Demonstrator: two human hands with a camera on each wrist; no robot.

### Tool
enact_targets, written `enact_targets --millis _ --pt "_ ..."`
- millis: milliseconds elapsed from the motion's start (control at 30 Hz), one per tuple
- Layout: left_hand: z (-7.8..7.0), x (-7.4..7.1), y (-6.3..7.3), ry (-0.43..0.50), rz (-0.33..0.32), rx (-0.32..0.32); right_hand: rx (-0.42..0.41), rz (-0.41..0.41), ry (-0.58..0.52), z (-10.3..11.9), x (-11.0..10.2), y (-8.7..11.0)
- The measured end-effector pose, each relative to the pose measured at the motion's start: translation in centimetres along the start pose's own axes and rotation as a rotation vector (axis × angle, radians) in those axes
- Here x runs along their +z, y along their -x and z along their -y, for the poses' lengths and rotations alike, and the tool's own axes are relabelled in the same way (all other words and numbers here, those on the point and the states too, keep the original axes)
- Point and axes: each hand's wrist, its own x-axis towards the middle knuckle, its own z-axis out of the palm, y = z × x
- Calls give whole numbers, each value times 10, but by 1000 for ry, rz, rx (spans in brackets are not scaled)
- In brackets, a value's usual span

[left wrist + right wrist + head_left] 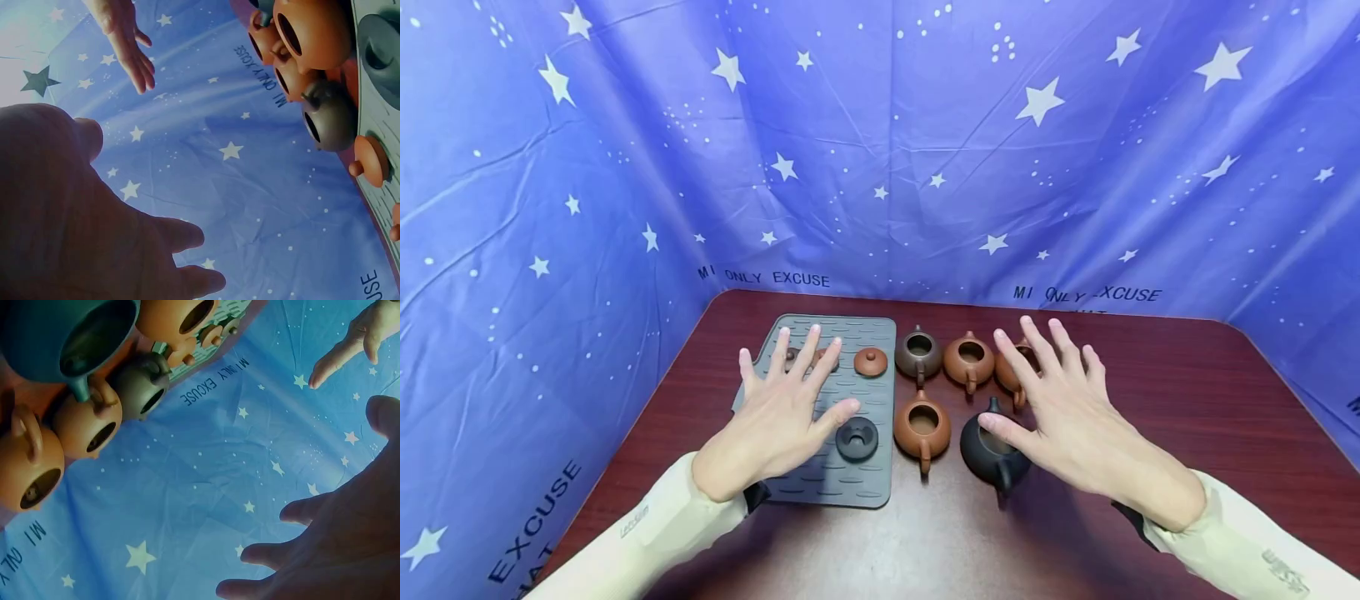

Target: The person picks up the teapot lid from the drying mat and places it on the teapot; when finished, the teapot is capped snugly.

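Note:
With fingers spread, my left hand [778, 417] hovers over the grey mat [850, 483] and holds nothing. Around it on the mat lie a black lid [857, 439], an orange-brown lid [870, 362], and two lids partly hidden by my fingers. My right hand [1071, 421], also spread and holding nothing, is above the black teapot [988, 458] and partly covers it. Lidless teapots stand right of the mat: a dark brown teapot [918, 356], an orange-brown teapot [969, 362] beside it, another [31, 462] behind my right fingers, and a front orange-brown teapot [922, 429].
The dark red wooden table [1187, 400] extends to the right of the teapots and in front of the mat. A blue curtain [887, 167] with white stars encloses the back and both sides.

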Motion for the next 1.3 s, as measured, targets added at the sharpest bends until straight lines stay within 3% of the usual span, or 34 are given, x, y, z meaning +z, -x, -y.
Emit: enact_targets --millis 233,400,533,733,1033,1300 --pt "9 4 8 7 -35 -11 2 62 -38 4 16 -2" --pt "28 19 10 -19 -83 8 -13 119 -92 5 39 -5" --pt "49 35 12 -63 -117 30 -81 115 -138 6 63 -8" --pt "68 56 18 -45 -107 17 -178 101 -183 10 91 -15" --pt "78 70 19 0 -195 135 -205 184 -203 10 100 -19" --pt "77 72 15 30 -208 127 -206 173 -207 8 104 -20"
